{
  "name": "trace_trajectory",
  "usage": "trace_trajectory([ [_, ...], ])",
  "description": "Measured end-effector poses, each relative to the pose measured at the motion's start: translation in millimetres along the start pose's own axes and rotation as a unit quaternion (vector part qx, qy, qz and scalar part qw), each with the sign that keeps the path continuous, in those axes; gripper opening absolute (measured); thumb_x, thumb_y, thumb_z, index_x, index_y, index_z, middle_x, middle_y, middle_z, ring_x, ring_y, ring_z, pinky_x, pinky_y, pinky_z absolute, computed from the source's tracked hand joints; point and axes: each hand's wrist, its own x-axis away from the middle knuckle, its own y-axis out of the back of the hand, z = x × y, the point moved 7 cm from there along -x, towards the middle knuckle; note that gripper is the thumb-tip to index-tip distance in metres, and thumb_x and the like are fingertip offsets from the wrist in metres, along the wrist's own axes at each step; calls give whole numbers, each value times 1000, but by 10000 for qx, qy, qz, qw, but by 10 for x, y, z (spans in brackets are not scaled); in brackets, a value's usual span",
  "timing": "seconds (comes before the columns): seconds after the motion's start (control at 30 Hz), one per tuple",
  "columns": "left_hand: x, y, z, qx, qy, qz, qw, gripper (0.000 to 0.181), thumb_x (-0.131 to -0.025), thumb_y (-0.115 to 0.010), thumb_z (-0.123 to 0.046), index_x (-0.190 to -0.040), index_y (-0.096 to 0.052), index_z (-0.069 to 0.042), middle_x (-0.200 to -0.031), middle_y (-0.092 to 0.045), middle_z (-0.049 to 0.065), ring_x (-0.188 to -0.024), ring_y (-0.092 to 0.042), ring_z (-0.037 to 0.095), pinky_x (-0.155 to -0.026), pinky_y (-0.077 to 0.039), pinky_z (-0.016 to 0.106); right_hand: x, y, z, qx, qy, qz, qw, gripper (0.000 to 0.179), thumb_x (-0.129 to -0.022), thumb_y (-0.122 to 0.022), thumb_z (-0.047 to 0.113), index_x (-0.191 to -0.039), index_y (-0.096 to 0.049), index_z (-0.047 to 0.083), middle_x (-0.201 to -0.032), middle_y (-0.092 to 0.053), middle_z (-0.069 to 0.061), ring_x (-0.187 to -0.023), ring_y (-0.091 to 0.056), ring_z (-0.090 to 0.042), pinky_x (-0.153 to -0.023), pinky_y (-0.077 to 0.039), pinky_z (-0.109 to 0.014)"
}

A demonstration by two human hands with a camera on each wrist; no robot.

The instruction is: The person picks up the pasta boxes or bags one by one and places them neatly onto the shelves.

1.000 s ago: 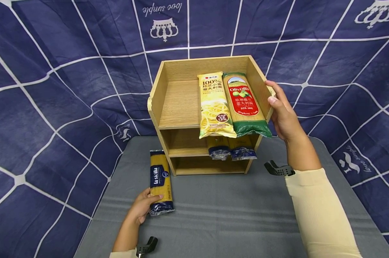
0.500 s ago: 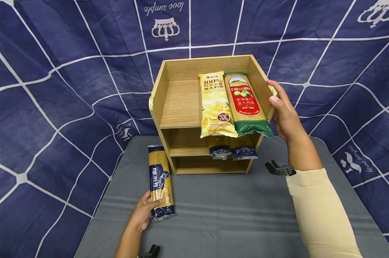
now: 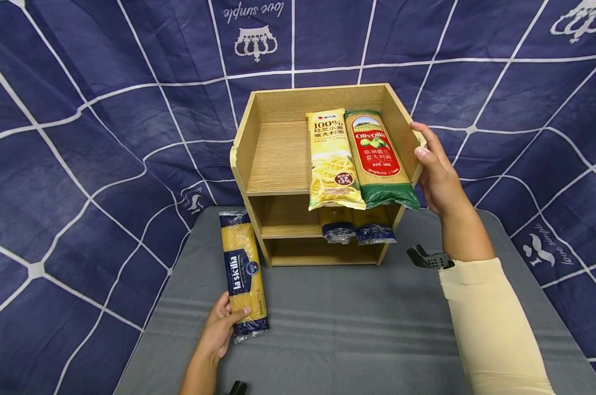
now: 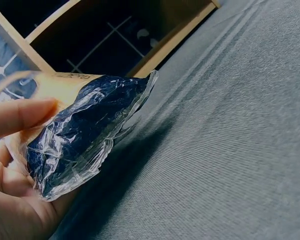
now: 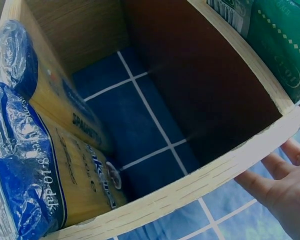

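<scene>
My left hand [image 3: 218, 332] grips the lower end of a spaghetti pack [image 3: 243, 269], yellow with dark blue ends, left of a wooden shelf [image 3: 278, 159]. Its thumb lies across the front. In the left wrist view the pack's crinkled blue end [image 4: 90, 125] is tilted over the grey cloth, a shadow beneath. My right hand [image 3: 441, 181] holds the right side panel of the shelf near its upper front edge; the right wrist view shows fingers [image 5: 270, 182] against the outside of that panel. On the top level lie a yellow pasta pack [image 3: 333, 159] and a green-ended spaghetti pack [image 3: 377, 148].
Two blue-ended spaghetti packs [image 5: 85, 170] lie at the right of the middle level, their ends sticking out past its front. The bottom level [image 3: 322, 253] is under them. A grey cloth [image 3: 347, 323] covers the table, and a blue checked curtain [image 3: 130, 137] surrounds it.
The pack in my left hand has tilted, its far end shifting left and nearer the shelf's back, while the hand slid slightly right and down. The right hand keeps its hold on the shelf.
</scene>
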Motion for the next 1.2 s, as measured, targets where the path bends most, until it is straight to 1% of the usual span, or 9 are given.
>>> trace_trajectory([
  [0.17, 30, 6, -53, 56, -330, -70, 9994, 53, -90, -62, 6, -138, -43, -6, -104, -75, -6, -92, -73, 14, -80, -59, 31, -3, 0, 2, -16, 3, 9, 10000, 52, -97, -51, 30, -149, -43, 28, -139, -35, -9, -120, -43, -28, -87, -50, -28],
  [0.33, 39, 11, -106, 194, -567, -20, 9982, 50, -90, -61, 8, -135, -48, -11, -108, -75, -8, -96, -72, 11, -81, -58, 28, -4, 5, 8, -12, 5, 9, 10000, 53, -97, -51, 30, -149, -43, 28, -139, -36, -8, -120, -43, -28, -86, -50, -28],
  [0.5, 62, -1, -111, 252, -654, 46, 9975, 49, -90, -61, 9, -132, -51, -13, -109, -75, -8, -98, -72, 10, -82, -57, 27, -6, 2, 9, 12, -6, 23, 10000, 53, -97, -50, 30, -150, -42, 28, -139, -36, -8, -120, -43, -27, -86, -51, -27],
  [0.7, 83, -8, -115, 311, -781, 154, 9963, 46, -90, -60, 9, -127, -56, -18, -110, -75, -8, -99, -71, 8, -83, -57, 25, -4, 1, 0, 16, -18, 14, 10000, 53, -97, -50, 30, -149, -42, 28, -140, -35, -8, -120, -43, -27, -87, -50, -27],
  [0.97, 126, -6, -110, 416, -842, 342, 9950, 46, -90, -58, 11, -124, -60, -20, -112, -75, -9, -102, -70, 7, -86, -55, 23, -6, 0, -6, 6, -39, 9, 10000, 53, -97, -50, 30, -149, -42, 29, -140, -35, -8, -120, -43, -27, -86, -51, -27],
  [1.2, 181, -39, -138, 389, -817, 383, 9952, 49, -90, -58, 11, -124, -62, -24, -111, -75, -9, -100, -71, 7, -84, -56, 24, -8, -7, -2, -11, -26, 11, 10000, 52, -98, -50, 30, -149, -42, 28, -140, -35, -7, -120, -43, -27, -86, -51, -27],
])
